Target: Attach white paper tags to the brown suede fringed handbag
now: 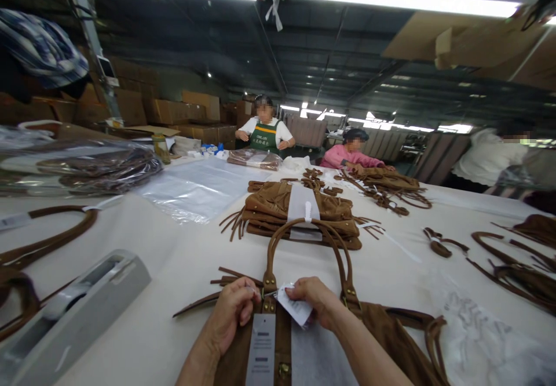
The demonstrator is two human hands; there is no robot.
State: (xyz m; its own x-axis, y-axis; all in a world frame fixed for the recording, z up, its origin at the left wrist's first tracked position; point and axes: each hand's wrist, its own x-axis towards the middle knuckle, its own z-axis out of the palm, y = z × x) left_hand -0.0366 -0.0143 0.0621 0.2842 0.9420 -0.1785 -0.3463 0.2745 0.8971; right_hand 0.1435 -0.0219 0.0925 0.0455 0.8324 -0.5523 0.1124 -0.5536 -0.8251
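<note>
A brown suede handbag point(391, 334) lies on the white table point(182, 270) right in front of me, its looped handles point(304, 235) pointing away. My left hand point(232, 313) rests on the bag's top edge by the left handle base, fingers curled. My right hand point(315, 302) pinches a small white paper tag point(293, 306) at the top edge. A grey hang tag point(262, 348) and white tissue paper point(317, 357) lie on the bag's front.
A stack of brown bags point(278, 203) banded in white paper lies beyond. A grey tape dispenser point(73, 310) sits at left, clear plastic bags point(200, 186) behind it. Loose straps point(512, 270) lie at right. Three other people point(266, 131) work at the far side.
</note>
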